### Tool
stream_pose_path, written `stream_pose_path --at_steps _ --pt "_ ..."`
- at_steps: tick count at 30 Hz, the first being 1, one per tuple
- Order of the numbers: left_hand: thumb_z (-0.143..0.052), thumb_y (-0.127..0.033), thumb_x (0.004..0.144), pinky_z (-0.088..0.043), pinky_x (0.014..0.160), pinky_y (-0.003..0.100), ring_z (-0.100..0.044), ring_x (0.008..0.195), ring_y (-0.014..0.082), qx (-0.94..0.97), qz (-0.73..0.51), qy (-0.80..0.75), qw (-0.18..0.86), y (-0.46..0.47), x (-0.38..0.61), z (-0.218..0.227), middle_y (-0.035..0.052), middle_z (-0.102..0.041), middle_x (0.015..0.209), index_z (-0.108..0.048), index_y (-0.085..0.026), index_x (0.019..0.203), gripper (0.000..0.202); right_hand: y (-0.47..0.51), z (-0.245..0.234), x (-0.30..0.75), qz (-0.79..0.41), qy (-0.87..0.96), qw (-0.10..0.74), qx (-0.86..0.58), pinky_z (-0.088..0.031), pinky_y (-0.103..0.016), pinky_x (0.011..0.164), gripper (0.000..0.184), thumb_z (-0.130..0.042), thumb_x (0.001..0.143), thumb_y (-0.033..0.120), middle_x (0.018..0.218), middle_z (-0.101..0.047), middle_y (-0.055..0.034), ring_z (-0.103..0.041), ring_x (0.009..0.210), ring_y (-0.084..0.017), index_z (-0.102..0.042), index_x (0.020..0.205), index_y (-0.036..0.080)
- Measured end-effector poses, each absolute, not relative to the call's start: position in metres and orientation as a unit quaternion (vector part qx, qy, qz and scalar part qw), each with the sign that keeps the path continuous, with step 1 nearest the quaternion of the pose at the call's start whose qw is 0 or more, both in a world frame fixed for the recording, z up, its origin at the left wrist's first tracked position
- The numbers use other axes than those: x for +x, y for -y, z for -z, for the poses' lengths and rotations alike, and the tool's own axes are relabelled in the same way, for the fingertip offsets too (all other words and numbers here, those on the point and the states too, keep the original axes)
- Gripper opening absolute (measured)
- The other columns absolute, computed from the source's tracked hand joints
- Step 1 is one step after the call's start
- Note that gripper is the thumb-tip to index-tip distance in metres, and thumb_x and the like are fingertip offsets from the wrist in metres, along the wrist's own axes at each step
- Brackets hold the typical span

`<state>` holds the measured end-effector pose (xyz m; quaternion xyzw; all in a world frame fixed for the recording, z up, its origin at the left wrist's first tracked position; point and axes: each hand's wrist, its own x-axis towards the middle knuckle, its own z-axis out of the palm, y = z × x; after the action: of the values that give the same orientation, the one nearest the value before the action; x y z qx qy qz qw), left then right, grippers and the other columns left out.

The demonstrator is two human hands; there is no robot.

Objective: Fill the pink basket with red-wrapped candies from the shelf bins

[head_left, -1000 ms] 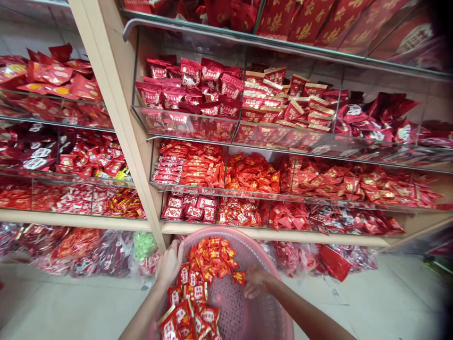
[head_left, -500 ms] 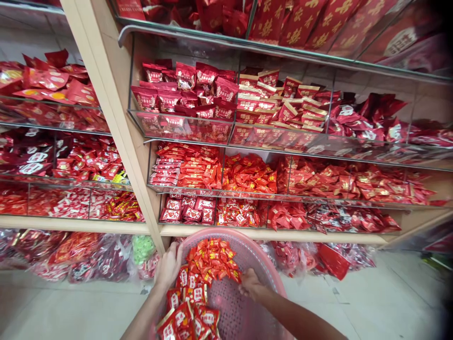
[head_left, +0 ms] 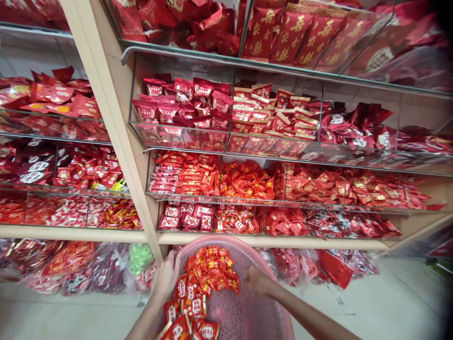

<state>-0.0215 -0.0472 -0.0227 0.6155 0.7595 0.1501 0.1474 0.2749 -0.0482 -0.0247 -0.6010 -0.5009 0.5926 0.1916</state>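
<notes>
Left grip (head_left: 166, 277) on the rim of the pink basket (head_left: 230, 314), right grip (head_left: 255, 282) inside it

Your left grip is curled on the basket's rim at its far left side. Your right grip is over the right part of the basket's inside, fingers bent and smeared by blur; you cannot tell from this view whether they pinch anything. It is just beside the heap of small red packets (head_left: 210, 269) with yellow print, which lies at the far end of the basket. Nearer to you, along the left side, lie the larger red packets (head_left: 194, 307) with white labels and gold edges, some overlapping and some cut off by the lower edge of the view. Between these packets and your right forearm, the perforated bottom shows.

Beyond the basket, you face clear-fronted shelves (head_left: 283, 242) with pale wooden edges, their compartments filled mostly with red wrapped packets. To your left, a pale wooden post (head_left: 102, 118) leans across the view and parts two sections. Under the lowest boards, clear plastic bags (head_left: 111, 271) of packets sit along the tiled floor (head_left: 357, 307), with a light green bundle (head_left: 140, 257) near the post's foot and a flat red item (head_left: 335, 268) to the right of the basket.
</notes>
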Motion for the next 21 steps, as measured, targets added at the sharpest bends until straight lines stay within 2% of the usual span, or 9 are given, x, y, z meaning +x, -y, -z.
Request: stream_pose_path --at_steps 2,3,5,7,9,12,16,21 --pt "-0.014 -0.048 0.087 -0.037 0.062 0.027 -0.063 0.079 0.0221 0.614 -0.145 -0.761 0.149 0.047 -0.022 0.023 0.0071 -0.068 0.086 -0.049 -0.022 0.103 0.046 0.036 -0.024 0.274 -0.549 0.618 0.163 -0.538 -0.039 -0.021 0.04 0.016 -0.061 0.064 0.031 0.043 -0.051 0.0042 -0.048 0.039 -0.01 -0.053 0.06 0.017" --pt "-0.015 -0.048 0.088 -0.037 0.062 0.027 -0.063 0.078 0.022 0.614 -0.143 -0.762 0.149 0.047 -0.022 0.023 0.0072 -0.068 0.085 -0.048 -0.022 0.103 0.045 0.029 -0.052 0.272 -0.519 0.664 0.179 -0.508 -0.039 -0.021 0.042 0.018 -0.057 0.068 0.032 0.047 -0.054 0.0029 -0.05 0.041 -0.01 -0.053 0.06 0.017" --pt "-0.015 -0.047 0.088 -0.037 0.062 0.028 -0.063 0.078 0.0218 0.616 -0.139 -0.761 0.148 0.047 -0.022 0.022 0.0072 -0.068 0.083 -0.048 -0.022 0.103 0.045 0.011 -0.106 0.266 -0.419 0.726 0.27 -0.473 -0.041 -0.021 0.049 0.019 -0.049 0.074 0.032 0.056 -0.058 0.0007 -0.053 0.049 -0.01 -0.054 0.064 0.016" --pt "-0.015 -0.046 0.088 -0.038 0.063 0.028 -0.063 0.077 0.0215 0.616 -0.141 -0.761 0.147 0.047 -0.022 0.022 0.0068 -0.068 0.083 -0.048 -0.022 0.102 0.044 -0.012 -0.151 0.26 -0.262 0.737 0.372 -0.5 -0.041 -0.021 0.054 0.021 -0.045 0.079 0.032 0.061 -0.059 0.0 -0.053 0.053 -0.01 -0.055 0.069 0.017" --pt "-0.015 -0.045 0.088 -0.038 0.063 0.027 -0.063 0.078 0.0208 0.618 -0.148 -0.758 0.146 0.048 -0.022 0.022 0.0062 -0.068 0.084 -0.048 -0.022 0.103 0.043 -0.036 -0.179 0.256 -0.118 0.73 0.407 -0.535 -0.041 -0.023 0.06 0.017 -0.046 0.079 0.031 0.067 -0.061 -0.0008 -0.055 0.06 -0.011 -0.057 0.075 0.018" --pt "-0.016 -0.046 0.088 -0.038 0.063 0.027 -0.063 0.079 0.0201 0.617 -0.153 -0.757 0.152 0.048 -0.022 0.022 0.0054 -0.068 0.085 -0.048 -0.022 0.101 0.042 -0.07 -0.193 0.252 0.017 0.724 0.355 -0.591 -0.04 -0.025 0.065 0.014 -0.05 0.078 0.029 0.082 -0.061 -0.0038 -0.056 0.075 -0.015 -0.058 0.085 0.019" --pt "-0.016 -0.048 0.087 -0.039 0.063 0.027 -0.063 0.081 0.0214 0.608 -0.148 -0.764 0.156 0.048 -0.021 0.02 0.0062 -0.067 0.09 -0.049 -0.023 0.1 0.043 -0.097 -0.188 0.243 0.129 0.734 0.245 -0.62 -0.039 -0.028 0.068 0.022 -0.052 0.078 0.029 0.098 -0.057 -0.0098 -0.051 0.091 -0.022 -0.057 0.096 0.018" --pt "-0.017 -0.046 0.088 -0.038 0.063 0.027 -0.063 0.081 0.0211 0.608 -0.146 -0.765 0.154 0.048 -0.02 0.019 0.0074 -0.067 0.089 -0.049 -0.022 0.102 0.043 -0.112 -0.185 0.238 0.171 0.733 0.186 -0.632 -0.039 -0.028 0.068 0.021 -0.047 0.081 0.028 0.096 -0.056 -0.0106 -0.05 0.091 -0.023 -0.058 0.096 0.017"
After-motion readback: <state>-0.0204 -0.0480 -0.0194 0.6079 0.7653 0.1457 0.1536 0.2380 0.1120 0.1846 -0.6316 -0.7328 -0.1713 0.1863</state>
